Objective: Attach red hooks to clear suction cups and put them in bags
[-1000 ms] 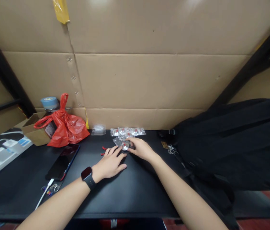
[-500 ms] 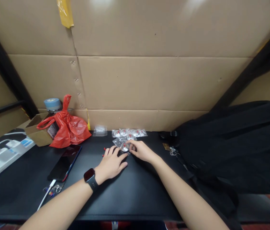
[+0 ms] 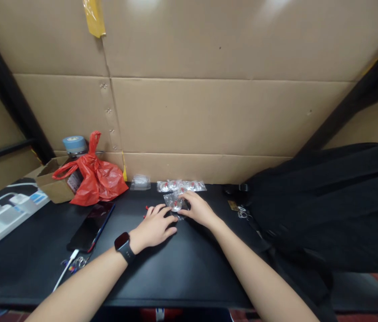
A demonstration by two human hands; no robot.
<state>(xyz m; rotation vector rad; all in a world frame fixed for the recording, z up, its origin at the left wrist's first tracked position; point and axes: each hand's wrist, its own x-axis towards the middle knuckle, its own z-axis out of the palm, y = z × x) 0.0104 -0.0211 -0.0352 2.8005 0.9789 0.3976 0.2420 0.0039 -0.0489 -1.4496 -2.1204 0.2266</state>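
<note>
A clear plastic packet [image 3: 176,205] with a round silver piece and a red mark inside lies on the black table between my hands. Palm down, my left hand [image 3: 154,227] lies open with its fingers spread, fingertips at the packet's left edge. Thumb and forefinger of my right hand [image 3: 198,209] span the packet's right side and hold it by its edges. Just behind is a row of similar packets [image 3: 174,185], with another partly covered by my right fingers. Small red bits [image 3: 147,208] peek out beside my left fingers; what they belong to is hidden.
Flat clear bags [image 3: 140,182] lie by the cardboard wall. At left are a red plastic bag [image 3: 98,181], a cardboard box [image 3: 55,188], a phone [image 3: 91,226] on a white cable, and a power strip [image 3: 10,219]. A black bag [image 3: 329,205] fills the right side.
My right thumb and forefinger have spread from a pinch to span the packet's side. The packet has shifted and turned slightly. My left hand has barely moved.
</note>
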